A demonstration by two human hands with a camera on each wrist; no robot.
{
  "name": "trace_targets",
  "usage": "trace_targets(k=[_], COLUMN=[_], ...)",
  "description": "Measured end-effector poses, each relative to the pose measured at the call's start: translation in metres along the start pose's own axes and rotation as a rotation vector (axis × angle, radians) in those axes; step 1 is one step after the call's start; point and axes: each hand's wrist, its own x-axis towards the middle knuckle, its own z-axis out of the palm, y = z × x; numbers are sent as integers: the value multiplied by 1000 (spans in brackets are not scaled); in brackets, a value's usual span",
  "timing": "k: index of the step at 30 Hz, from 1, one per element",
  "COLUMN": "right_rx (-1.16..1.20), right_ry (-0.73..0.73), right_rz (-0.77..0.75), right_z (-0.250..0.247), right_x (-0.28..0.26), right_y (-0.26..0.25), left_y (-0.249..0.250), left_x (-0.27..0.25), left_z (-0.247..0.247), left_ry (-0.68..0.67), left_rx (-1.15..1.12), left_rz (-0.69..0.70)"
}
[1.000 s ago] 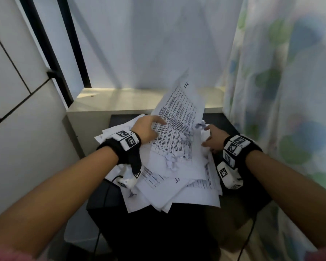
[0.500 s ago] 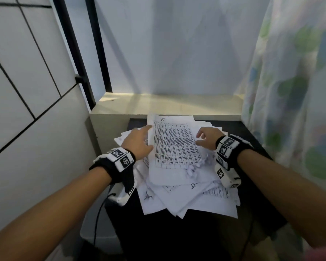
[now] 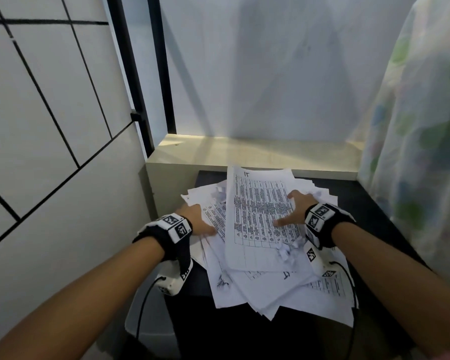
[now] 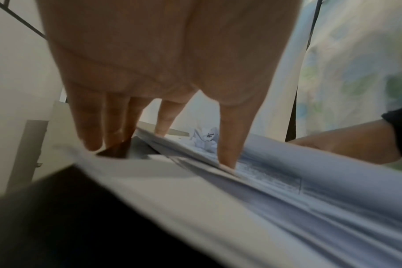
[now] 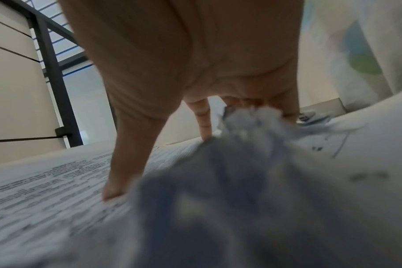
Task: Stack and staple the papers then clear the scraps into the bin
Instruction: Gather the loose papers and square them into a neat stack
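Note:
A loose pile of printed papers [image 3: 276,289] lies askew on the black table [image 3: 374,229]. On top is a sheet with a printed table [image 3: 257,219]. My left hand [image 3: 203,224] rests with straight fingers on the lower sheets at the pile's left edge; in the left wrist view its thumb and fingertips [image 4: 227,159] touch the paper edges. My right hand [image 3: 290,211] lies spread on the top sheet's right edge, and its thumb [image 5: 114,188] presses the print. Crumpled scraps sit by my right wrist [image 3: 286,249], at the pile's far left [image 3: 220,193] and blurred before the right wrist camera [image 5: 241,145].
A pale bin [image 3: 151,326] stands on the floor left of the table, under my left forearm. A beige ledge [image 3: 244,154] runs behind the table. A tiled wall [image 3: 50,152] closes the left side; a patterned curtain [image 3: 416,152] hangs on the right.
The top sheet, raised a second ago, now lies flat on the pile. My left hand slid off it to the pile's left edge; my right hand spread onto its right edge.

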Motion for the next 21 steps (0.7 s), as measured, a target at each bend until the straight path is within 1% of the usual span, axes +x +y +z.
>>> trace_targets(k=[5, 8, 10, 13, 14, 16, 20, 21], right_rx=[126, 108, 72, 57, 57, 50, 66, 75], right_ry=[-27, -39, -60, -76, -74, -75, -98, -98], right_rz=[-66, -137, -184, -242, -256, -278, -282, -280], right_z=[0, 1, 1, 2, 2, 3, 4, 4], right_x=[0, -3, -6, -11, -12, -13, -15, -15], right_y=[2, -1, -5, -9, -9, -10, -12, -13], left_y=[6, 12, 15, 18, 19, 21, 20, 19], left_x=[4, 3, 3, 2, 2, 1, 3, 6], left_z=[-2, -2, -1, -1, -2, -6, -8, -6], left_ry=[-23, -111, -129, -92, -91, -117, -65, -52], left_rx=[-91, -212, -258, -329, -376, -447, -590, -590], left_rz=[13, 18, 16, -6, -21, -9, -23, 4])
